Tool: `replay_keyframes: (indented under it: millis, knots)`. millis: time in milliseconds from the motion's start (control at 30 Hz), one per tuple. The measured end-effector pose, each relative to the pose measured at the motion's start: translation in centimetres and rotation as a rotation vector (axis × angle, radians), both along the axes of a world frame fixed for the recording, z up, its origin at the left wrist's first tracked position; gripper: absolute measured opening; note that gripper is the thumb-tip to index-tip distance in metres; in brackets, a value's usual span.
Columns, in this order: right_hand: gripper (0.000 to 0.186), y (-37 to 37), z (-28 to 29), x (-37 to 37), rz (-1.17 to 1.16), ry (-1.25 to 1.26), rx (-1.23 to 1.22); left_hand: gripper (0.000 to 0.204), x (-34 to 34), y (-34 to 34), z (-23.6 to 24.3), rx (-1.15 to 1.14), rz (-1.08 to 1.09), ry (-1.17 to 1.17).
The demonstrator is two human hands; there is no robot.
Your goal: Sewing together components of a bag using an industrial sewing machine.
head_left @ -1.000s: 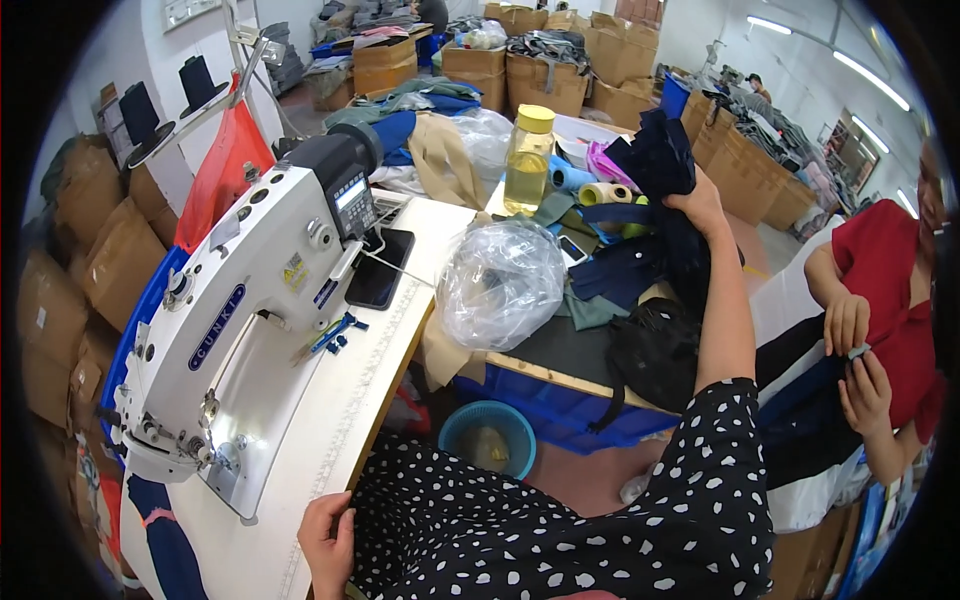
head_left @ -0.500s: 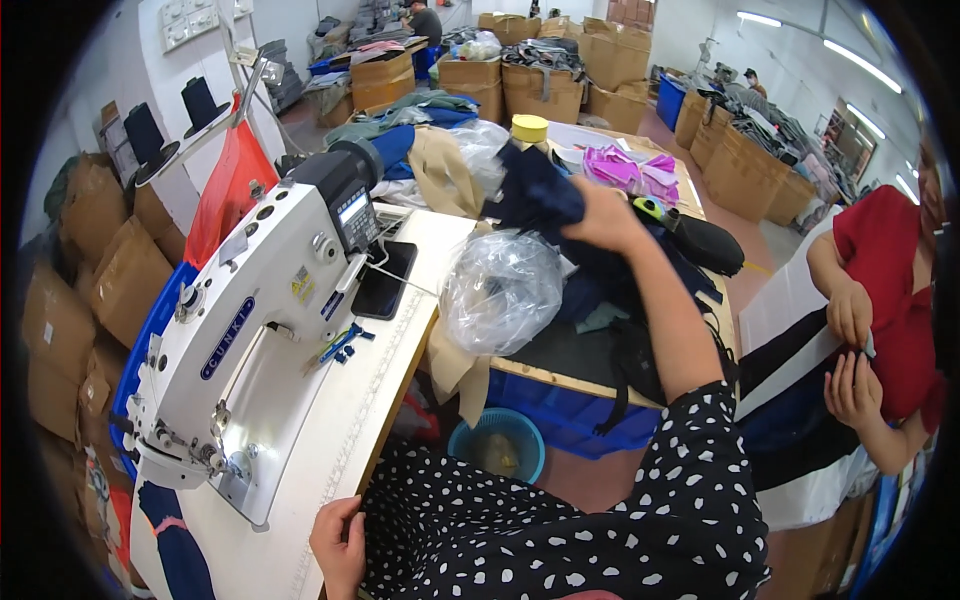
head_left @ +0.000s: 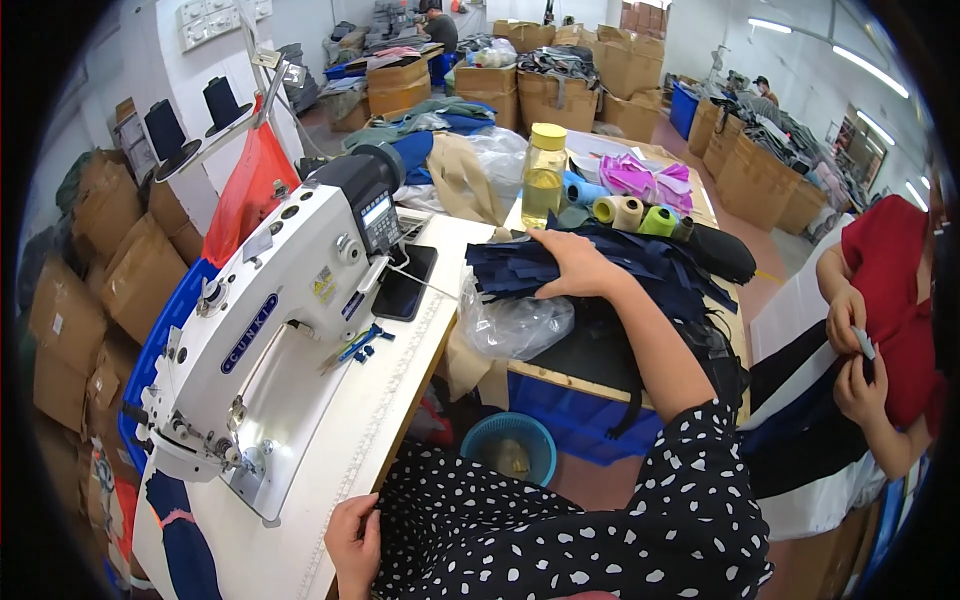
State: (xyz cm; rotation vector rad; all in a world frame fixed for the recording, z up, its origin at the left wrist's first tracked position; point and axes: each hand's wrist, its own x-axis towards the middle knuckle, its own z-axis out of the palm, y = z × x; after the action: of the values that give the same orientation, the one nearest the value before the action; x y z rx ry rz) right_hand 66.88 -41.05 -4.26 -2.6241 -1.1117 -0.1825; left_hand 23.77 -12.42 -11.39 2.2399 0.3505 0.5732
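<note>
My right hand (head_left: 578, 264) lies on top of a pile of navy fabric strips (head_left: 640, 250), thumb and fingers spread apart. The strips fan out to the left of it, over a clear plastic bag (head_left: 515, 325). At the front edge of the white sewing table, my left hand (head_left: 353, 540) is loosely curled, with nothing visible in it. A white sewing machine (head_left: 265, 320) stands to its left. A navy fabric piece with a pink band (head_left: 182, 540) lies by the machine's needle end.
Behind the strips are a yellow-capped bottle (head_left: 543, 180), thread spools (head_left: 622, 213) and magenta fabric (head_left: 645, 183). A phone (head_left: 406, 283) and blue thread snips (head_left: 358, 343) lie on the sewing table. Below is a blue basket (head_left: 510, 425). A person in red (head_left: 885, 290) works at right.
My right hand has lowered the navy bundle onto the pile, where the strips now spread out. The bottle and spools have come into sight. My left hand stays by the table edge.
</note>
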Motion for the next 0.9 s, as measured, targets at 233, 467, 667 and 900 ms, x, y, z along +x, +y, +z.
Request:
replay_keyframes:
  millis: [233,467,667,900]
  knots:
    - [0.044,-4.4,3.7,-0.7,-0.177,0.117,0.352,0.023,-0.2,-0.3,0.2,-0.017,0.027,0.026]
    - [0.022,-6.0,1.3,-1.4,-0.318,0.071,0.112,0.022,-0.2,-0.8,0.4,0.014,0.039,0.027]
    - [0.014,-6.5,0.6,-0.1,-0.282,0.060,0.260,0.022,-1.3,-2.0,1.4,-0.120,0.042,0.056]
    - [0.018,-7.5,0.6,1.2,-0.246,0.092,0.269,0.024,-2.9,-2.4,0.2,-0.136,0.023,0.058]
